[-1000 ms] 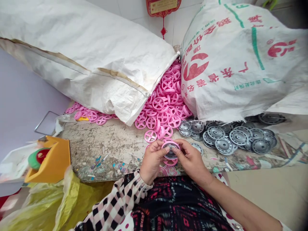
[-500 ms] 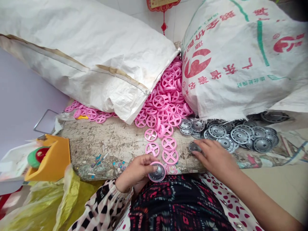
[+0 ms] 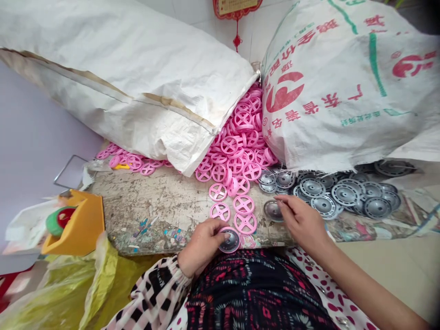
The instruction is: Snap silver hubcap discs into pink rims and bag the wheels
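Note:
My left hand (image 3: 204, 240) is closed on a toy wheel (image 3: 229, 240), a grey disc set in a pink rim, with the thumb on its face. It is held at the table's front edge. To the right, my right hand (image 3: 304, 224) pinches the edge of a single grey wheel disc (image 3: 272, 211) low over the table; the disc is slightly blurred. Between the hands lie several loose pink wheel rims (image 3: 245, 223) with crossed spokes, flat on the worn tabletop (image 3: 154, 201). Beyond them is a heap of pink rims (image 3: 237, 146).
A pile of grey discs (image 3: 347, 192) lies at the right. Behind stand a white sack (image 3: 137, 82) and a printed white sack (image 3: 319, 91). At the left are a yellow-orange holder (image 3: 82, 224), a wire loop (image 3: 68, 172) and a yellow plastic bag (image 3: 68, 284).
My right hand has drawn the grey disc slightly left, away from the pile. The left hand, with its wheel, has shifted a little right and up. The whole view has moved slightly.

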Available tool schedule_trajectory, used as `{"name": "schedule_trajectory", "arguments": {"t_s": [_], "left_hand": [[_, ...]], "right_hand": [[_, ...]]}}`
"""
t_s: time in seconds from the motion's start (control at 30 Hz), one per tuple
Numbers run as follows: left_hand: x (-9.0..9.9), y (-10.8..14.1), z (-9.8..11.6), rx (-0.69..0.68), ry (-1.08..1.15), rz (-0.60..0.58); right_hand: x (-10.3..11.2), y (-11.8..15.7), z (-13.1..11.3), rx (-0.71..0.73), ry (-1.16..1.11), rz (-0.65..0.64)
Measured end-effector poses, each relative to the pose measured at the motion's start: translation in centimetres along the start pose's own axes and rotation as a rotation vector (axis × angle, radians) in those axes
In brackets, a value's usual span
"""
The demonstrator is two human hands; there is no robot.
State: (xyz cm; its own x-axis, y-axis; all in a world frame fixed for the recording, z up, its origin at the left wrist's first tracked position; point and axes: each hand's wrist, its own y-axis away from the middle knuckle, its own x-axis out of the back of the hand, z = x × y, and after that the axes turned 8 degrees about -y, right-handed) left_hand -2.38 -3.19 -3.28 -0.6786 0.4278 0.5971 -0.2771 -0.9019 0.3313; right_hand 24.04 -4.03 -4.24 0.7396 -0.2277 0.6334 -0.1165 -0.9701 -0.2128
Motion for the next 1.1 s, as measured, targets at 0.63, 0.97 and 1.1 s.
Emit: {"name": "schedule_trajectory", "arguments": {"t_s": [0.63,0.97,1.1], "left_hand": [[-1.4,-4.1,2.4,-0.230,-0.611,0.285],[-1.2,-3.4,3.0,-0.110,0.576,-0.001],[-0.9,-2.7,4.3,-0.089,0.929,-0.163]], "right_hand": [[-6.6,-3.9,-1.7,-0.212,-0.240,-0.179],[-4.1,-3.2,-4.4,-0.434,-0.986,-0.224],[-3.5,-2.3,-5.5,-0.344,-1.000,-0.190]]}}
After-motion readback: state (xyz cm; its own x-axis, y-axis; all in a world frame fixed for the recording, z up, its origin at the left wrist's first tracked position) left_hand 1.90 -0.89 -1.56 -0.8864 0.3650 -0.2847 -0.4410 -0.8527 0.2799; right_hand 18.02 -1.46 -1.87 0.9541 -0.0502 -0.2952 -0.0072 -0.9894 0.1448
